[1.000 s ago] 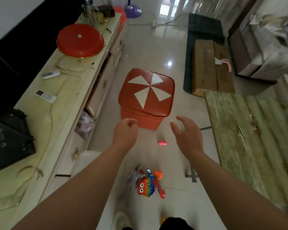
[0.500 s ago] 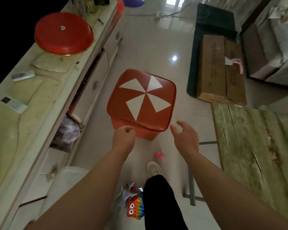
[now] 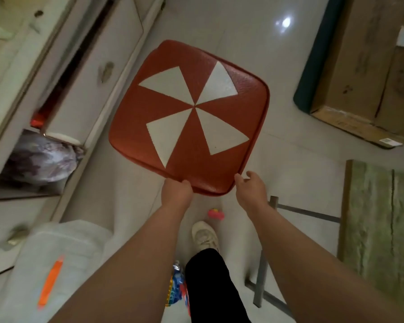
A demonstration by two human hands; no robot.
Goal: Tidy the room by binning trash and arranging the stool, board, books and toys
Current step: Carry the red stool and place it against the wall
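**Head view: two hands at the near edge of a red square padded stool (image 3: 191, 117) with white triangles on its top.**

The stool stands on the glossy white tiled floor (image 3: 285, 173), just beside the pale drawer cabinet (image 3: 91, 66) on the left. The left hand (image 3: 176, 191) grasps the near rim, with its fingertips curled under it and out of sight. The right hand (image 3: 250, 190) is at the near right corner, its thumb touching the rim and its fingers half curled. I cannot tell whether it has hold of the stool. Nearer the person, a small pink toy (image 3: 216, 213) lies on the floor by a white shoe (image 3: 204, 236). A rainbow bubble toy (image 3: 176, 287) shows partly beside a black trouser leg (image 3: 212, 287). A green wood-grain board (image 3: 378, 217) lies at the right, with grey metal bars (image 3: 261, 276) beside it.
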